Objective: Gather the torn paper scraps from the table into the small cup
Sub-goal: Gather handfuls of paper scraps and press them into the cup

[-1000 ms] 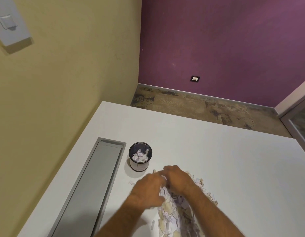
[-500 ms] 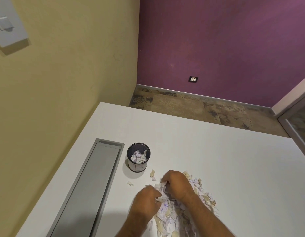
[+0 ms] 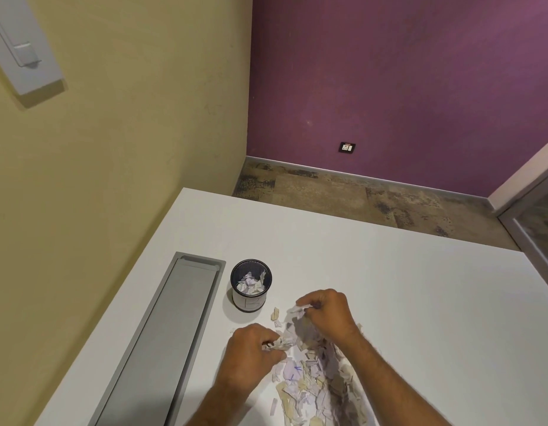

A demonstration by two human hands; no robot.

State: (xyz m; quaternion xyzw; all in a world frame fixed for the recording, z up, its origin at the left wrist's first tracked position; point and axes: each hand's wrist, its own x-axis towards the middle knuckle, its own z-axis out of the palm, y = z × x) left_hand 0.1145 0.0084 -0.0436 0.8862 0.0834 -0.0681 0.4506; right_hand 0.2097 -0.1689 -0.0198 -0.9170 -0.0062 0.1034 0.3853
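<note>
Here, both hands work pile of torn paper scraps (image 3: 312, 382) at near tabletop (image 3: 420, 287): left hand (image 3: 251, 353) and right hand (image 3: 326, 315) each bunch fistful, grip closed. Small cup (image 3: 251, 285), part-filled, stands just far-left, likely for short carry.

I see a softly and evenly lit room, moderately bright, with no glare on the white surface (image 3: 389, 287). Shadows are faint: a soft one lies beside the small cup (image 3: 251, 285) on its near left, another dims the near end of the grey trough (image 3: 171, 333), and the wall panel (image 3: 23, 47) throws one down-left. The wide lens bends straight lines toward the edges. Focus is fair; the paper scraps (image 3: 312, 385) look slightly soft.
</note>
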